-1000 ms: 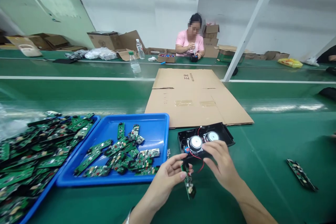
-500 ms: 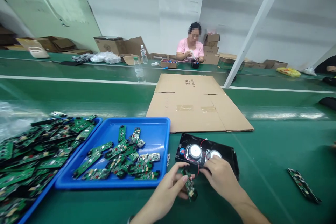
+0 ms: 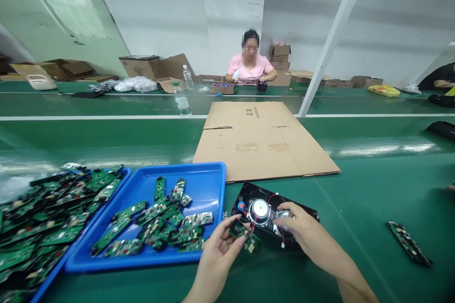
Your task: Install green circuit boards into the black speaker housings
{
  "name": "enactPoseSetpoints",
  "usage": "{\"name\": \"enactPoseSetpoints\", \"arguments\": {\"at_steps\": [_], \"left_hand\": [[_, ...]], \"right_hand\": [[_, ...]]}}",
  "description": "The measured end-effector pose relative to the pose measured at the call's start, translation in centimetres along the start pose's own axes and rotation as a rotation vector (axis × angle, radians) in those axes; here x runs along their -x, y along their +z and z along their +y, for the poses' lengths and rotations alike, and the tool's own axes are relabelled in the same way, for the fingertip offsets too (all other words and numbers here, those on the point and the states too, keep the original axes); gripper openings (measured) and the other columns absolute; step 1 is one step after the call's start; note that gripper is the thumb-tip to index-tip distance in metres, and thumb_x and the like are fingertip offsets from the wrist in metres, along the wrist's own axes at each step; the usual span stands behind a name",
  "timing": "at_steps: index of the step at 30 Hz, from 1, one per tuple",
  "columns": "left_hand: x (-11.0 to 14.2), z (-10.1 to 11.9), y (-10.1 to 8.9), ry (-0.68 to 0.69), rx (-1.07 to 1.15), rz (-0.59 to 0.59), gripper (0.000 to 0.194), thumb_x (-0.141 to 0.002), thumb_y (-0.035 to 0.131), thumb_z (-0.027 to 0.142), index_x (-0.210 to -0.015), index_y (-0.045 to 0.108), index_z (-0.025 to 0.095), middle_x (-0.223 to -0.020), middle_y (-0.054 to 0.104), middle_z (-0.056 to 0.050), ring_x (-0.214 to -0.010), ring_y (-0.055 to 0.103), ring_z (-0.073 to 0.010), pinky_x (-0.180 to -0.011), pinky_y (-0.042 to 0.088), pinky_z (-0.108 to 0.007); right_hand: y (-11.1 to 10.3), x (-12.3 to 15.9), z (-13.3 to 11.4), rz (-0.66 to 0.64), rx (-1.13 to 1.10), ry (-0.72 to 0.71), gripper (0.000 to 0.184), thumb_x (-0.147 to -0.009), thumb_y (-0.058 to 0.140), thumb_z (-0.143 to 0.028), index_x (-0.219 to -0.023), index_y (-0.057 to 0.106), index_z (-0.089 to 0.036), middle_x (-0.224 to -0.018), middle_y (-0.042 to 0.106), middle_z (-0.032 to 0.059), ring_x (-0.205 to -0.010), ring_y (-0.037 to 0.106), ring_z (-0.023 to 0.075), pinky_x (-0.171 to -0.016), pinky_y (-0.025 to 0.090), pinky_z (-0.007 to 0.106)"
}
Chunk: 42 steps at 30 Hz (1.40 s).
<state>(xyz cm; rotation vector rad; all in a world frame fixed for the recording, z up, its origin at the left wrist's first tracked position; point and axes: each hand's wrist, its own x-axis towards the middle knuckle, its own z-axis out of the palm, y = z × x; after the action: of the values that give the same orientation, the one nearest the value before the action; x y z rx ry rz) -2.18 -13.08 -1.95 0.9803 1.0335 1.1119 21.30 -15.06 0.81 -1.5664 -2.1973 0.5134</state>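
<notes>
A black speaker housing (image 3: 245, 199) with two round silver speakers lies on the green table just right of the blue tray (image 3: 209, 184). My left hand (image 3: 216, 251) pinches a small green circuit board (image 3: 243, 236) at the housing's near edge; red wires run from the housing to it. Fingers curled, my right hand (image 3: 305, 234) rests on the right speaker and grips the housing.
The blue tray holds several green circuit boards; a second tray (image 3: 122, 175) at left is piled with more. A flat cardboard sheet (image 3: 259, 137) lies beyond. One loose board (image 3: 408, 242) lies at right. A water bottle (image 3: 181, 99) and a seated person (image 3: 250, 64) are at the far bench.
The circuit board in my left hand has turned from hanging upright to lying tilted against the housing. My right hand slid onto the right speaker. The housing sits closer to me.
</notes>
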Motion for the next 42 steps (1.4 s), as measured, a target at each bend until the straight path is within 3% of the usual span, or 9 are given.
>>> {"name": "enactPoseSetpoints", "arguments": {"at_steps": [4, 8, 13, 18, 21, 26, 30, 36, 42], "left_hand": [[-0.1, -1.0, -0.1, 0.006, -0.154, -0.105, 0.04, -0.078, 0.068, 0.049, -0.104, 0.058, 0.02, -0.096, 0.075, -0.008, -0.09, 0.07, -0.0247, -0.082, 0.059, -0.034], [0.7, -1.1, 1.0, 0.003, -0.116, 0.001, 0.048, -0.075, 0.07, 0.054, -0.104, 0.053, 0.021, -0.091, 0.073, -0.004, -0.078, 0.071, -0.021, -0.073, 0.061, -0.032], [0.7, 0.7, 2.4, -0.024, -0.034, 0.089, 0.056, -0.067, 0.077, 0.053, -0.102, 0.047, 0.022, -0.075, 0.069, 0.002, -0.07, 0.068, -0.0181, -0.067, 0.062, -0.03], [-1.6, 1.7, 2.5, -0.006, -0.153, -0.054, 0.051, -0.072, 0.074, 0.048, -0.103, 0.044, 0.022, -0.081, 0.072, -0.001, -0.074, 0.07, -0.0189, -0.073, 0.06, -0.031], [-2.6, 1.4, 2.6, 0.056, -0.311, -0.122, 0.043, -0.077, 0.069, 0.045, -0.104, 0.045, 0.021, -0.079, 0.071, -0.002, -0.074, 0.071, -0.021, -0.071, 0.058, -0.031], [-2.7, 0.0, 2.7, 0.212, -0.576, -0.079, 0.031, -0.085, 0.059, 0.042, -0.107, 0.055, 0.021, -0.083, 0.071, -0.005, -0.074, 0.071, -0.0229, -0.068, 0.056, -0.031], [-2.6, -0.7, 2.4, 0.247, -0.691, -0.065, 0.034, -0.085, 0.058, 0.048, -0.107, 0.064, 0.023, -0.084, 0.072, -0.005, -0.07, 0.07, -0.0235, -0.067, 0.056, -0.032], [-2.5, -0.7, 2.7, 0.297, -0.727, -0.059, 0.037, -0.084, 0.059, 0.051, -0.106, 0.068, 0.023, -0.081, 0.072, -0.005, -0.062, 0.067, -0.0209, -0.063, 0.056, -0.03], [-2.2, -0.3, 3.6, 0.211, -0.624, -0.062, 0.038, -0.082, 0.061, 0.052, -0.104, 0.067, 0.021, -0.073, 0.067, -0.003, -0.059, 0.064, -0.0183, -0.059, 0.059, -0.028]], "right_hand": [[0.3, -0.6, -0.7, -0.026, -0.075, -0.035, 0.028, -0.088, 0.049, -0.006, -0.093, 0.07, -0.025, -0.117, 0.058, 0.004, -0.101, 0.059, 0.017, -0.082, 0.052, 0.026], [1.7, -1.5, -1.5, 0.107, -0.208, -0.07, 0.025, -0.091, 0.05, -0.008, -0.096, 0.069, -0.022, -0.096, 0.068, 0.003, -0.092, 0.062, 0.0172, -0.081, 0.053, 0.029], [2.3, -1.8, -1.1, 0.232, -0.337, 0.032, 0.019, -0.091, 0.05, -0.014, -0.096, 0.067, -0.021, -0.089, 0.07, 0.0021, -0.08, 0.066, 0.0161, -0.073, 0.056, 0.027], [1.9, -1.6, -0.8, 0.303, -0.379, -0.006, 0.022, -0.092, 0.047, -0.012, -0.091, 0.067, -0.02, -0.094, 0.07, 0.0027, -0.085, 0.066, 0.0154, -0.076, 0.055, 0.025], [2.5, -1.4, -1.0, 0.329, -0.304, -0.004, 0.022, -0.092, 0.045, -0.011, -0.092, 0.066, -0.02, -0.086, 0.068, 0.0019, -0.077, 0.064, 0.0148, -0.069, 0.053, 0.025], [4.2, -1.6, -1.1, 0.441, -0.028, -0.084, 0.024, -0.092, 0.044, -0.01, -0.082, 0.064, -0.019, -0.075, 0.064, 0.0017, -0.07, 0.057, 0.0151, -0.064, 0.047, 0.026], [4.5, -1.8, -1.4, 0.487, 0.139, -0.083, 0.025, -0.092, 0.044, -0.008, -0.078, 0.062, -0.019, -0.073, 0.06, 0.0022, -0.07, 0.054, 0.0151, -0.062, 0.042, 0.026], [4.7, -2.0, -2.1, 0.572, 0.264, -0.121, 0.03, -0.092, 0.039, -0.006, -0.072, 0.058, -0.017, -0.065, 0.054, 0.0017, -0.063, 0.049, 0.0155, -0.059, 0.034, 0.029], [5.1, -2.0, -2.7, 0.655, 0.334, -0.164, 0.031, -0.091, 0.039, -0.003, -0.07, 0.058, -0.016, -0.064, 0.054, 0.0025, -0.062, 0.045, 0.0164, -0.06, 0.03, 0.031]]}}
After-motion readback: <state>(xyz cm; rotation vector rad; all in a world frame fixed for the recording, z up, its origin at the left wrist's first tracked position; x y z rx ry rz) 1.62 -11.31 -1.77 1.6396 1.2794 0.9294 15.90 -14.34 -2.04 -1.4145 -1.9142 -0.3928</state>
